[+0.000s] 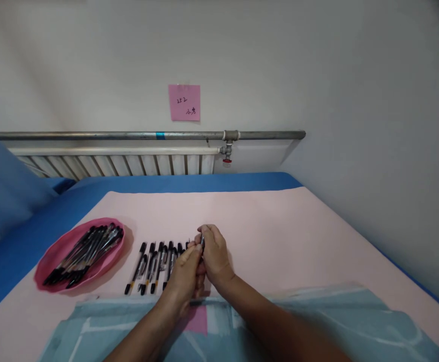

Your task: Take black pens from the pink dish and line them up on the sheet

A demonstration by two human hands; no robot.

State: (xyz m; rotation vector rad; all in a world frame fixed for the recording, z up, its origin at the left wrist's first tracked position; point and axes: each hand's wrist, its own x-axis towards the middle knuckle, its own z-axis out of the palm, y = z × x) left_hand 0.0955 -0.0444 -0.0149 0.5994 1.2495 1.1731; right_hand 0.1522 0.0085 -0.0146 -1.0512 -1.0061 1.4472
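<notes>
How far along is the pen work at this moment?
Done, apparently: a row of pens laid side by side on the pink sheet. In hand: the left hand and right hand hold one pen together. Left: a pile of pens in the pink tray.

A black pen [202, 241] is pinched between both hands over the pink sheet [298, 236], left hand [184, 271] and right hand [213, 254] pressed right up together. Just left of them, a row of pens [155, 265] is laid out side by side. Further left, a pink tray [53, 251] is piled with more pens. A pink sticky note [184, 102] is stuck on the wall above the radiator [117, 163].
</notes>
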